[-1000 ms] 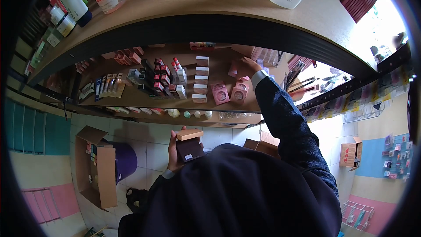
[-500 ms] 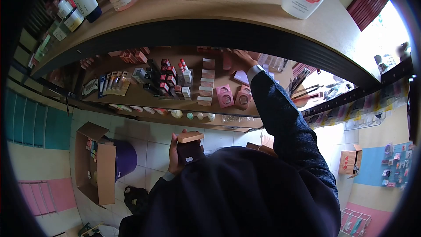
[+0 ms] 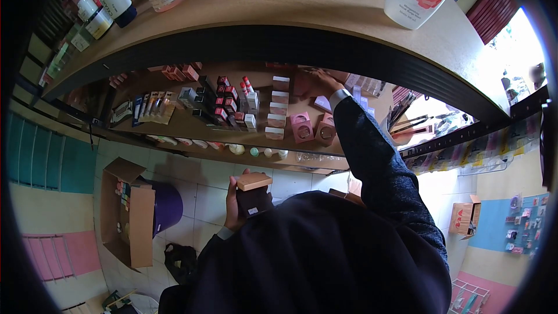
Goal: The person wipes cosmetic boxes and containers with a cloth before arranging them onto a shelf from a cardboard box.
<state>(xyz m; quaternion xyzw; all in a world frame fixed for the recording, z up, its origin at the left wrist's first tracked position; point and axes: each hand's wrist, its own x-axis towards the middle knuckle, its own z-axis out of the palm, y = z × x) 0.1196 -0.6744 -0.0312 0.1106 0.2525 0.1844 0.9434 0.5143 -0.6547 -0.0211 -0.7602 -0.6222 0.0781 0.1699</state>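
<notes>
shelf: brown wooden board (image 3: 301,106), beyond the left hand
right hand (image 3: 326,82): over it, nearer the dim pink carton (image 3: 301,84) deep inside; can't tell its grip
left hand (image 3: 232,210): well apart, lower, wrapped round dark squarish box (image 3: 249,199), tan flat box (image 3: 254,182)

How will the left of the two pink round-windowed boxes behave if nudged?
The left pink box looks like card, so probably stiff and light. Its flat sides suggest sliding, not rolling. Pushed right, it may bump its close neighbour.
</notes>
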